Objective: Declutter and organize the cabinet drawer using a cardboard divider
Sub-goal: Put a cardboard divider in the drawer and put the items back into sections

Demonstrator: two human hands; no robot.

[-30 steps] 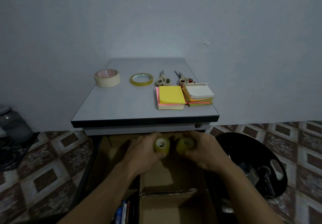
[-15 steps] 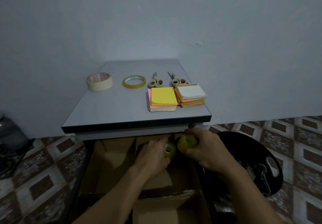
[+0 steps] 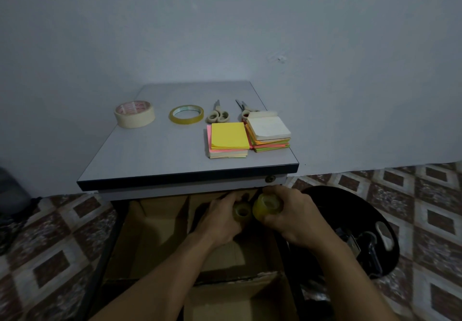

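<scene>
The red print on the core of the masking tape roll [image 3: 134,113] is too small to read; no other writing shows. That roll sits at 10 o'clock on the grey worktop [image 3: 162,153]. Toward 12 o'clock lies one thin yellow tape ring [image 3: 185,114], then two pairs of scissors [image 3: 217,115] [image 3: 246,110] side by side. At 3 o'clock are two stacks of sticky notes, touching: one topped in yellow [image 3: 228,139], one topped in white [image 3: 269,130].

Below the worktop's front edge the drawer [image 3: 110,245] stands open, lined by a cardboard divider [image 3: 185,217] whose walls mark at least three cells. Their contents cannot be made out in the dim light.

The left hand [image 3: 220,223] curls round one small yellowish tape roll [image 3: 242,212]. The right hand [image 3: 295,218] grips a second roll [image 3: 268,205]. The two rolls sit just beside each other over the cell at the drawer's 1 o'clock corner.

At the drawer's 3 o'clock, on the tiled floor [image 3: 425,195], a black round tub [image 3: 325,193] holds several dark items, not identifiable.
</scene>
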